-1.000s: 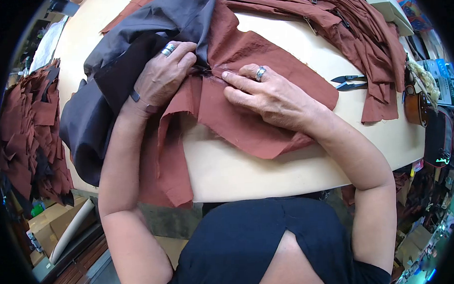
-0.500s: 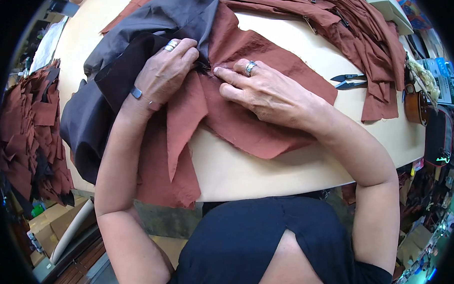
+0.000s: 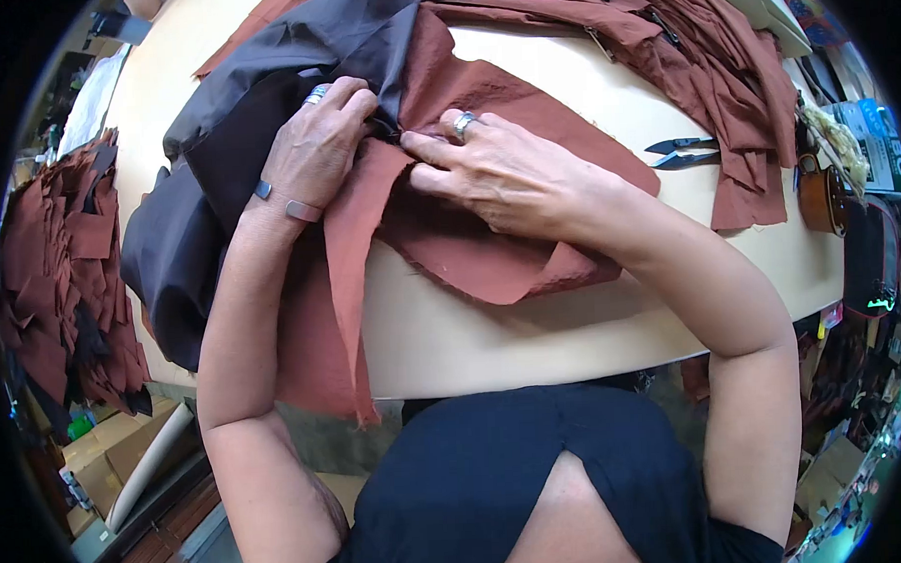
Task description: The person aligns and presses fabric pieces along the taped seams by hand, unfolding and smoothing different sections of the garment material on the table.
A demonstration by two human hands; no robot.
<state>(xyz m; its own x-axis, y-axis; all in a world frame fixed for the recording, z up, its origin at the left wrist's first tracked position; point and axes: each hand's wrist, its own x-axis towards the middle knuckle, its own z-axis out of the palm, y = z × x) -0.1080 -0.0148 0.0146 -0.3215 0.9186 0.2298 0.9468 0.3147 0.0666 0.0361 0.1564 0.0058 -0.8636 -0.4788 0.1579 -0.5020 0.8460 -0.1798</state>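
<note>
nearer the left hand [image 3: 319, 142] than a moment ago, the right hand [image 3: 496, 171] touches where rust-brown fabric [image 3: 500, 270] meets dark cloth [image 3: 217, 141] on the desk [image 3: 532, 343]. left fingers curl into the folds, right ones part slightly; fingertips are partly hidden, so whether either pinches cannot be told.

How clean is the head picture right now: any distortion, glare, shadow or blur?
Head view: fisheye distortion, black corners, near edge of the table looks bowed; head view: table nearly white above the rust-red cloth, soft shadow below it; head view: dark cloth beside the left hand sinks nearly to black, losing fold detail; head view: right hand shows no heavy blur.
</note>
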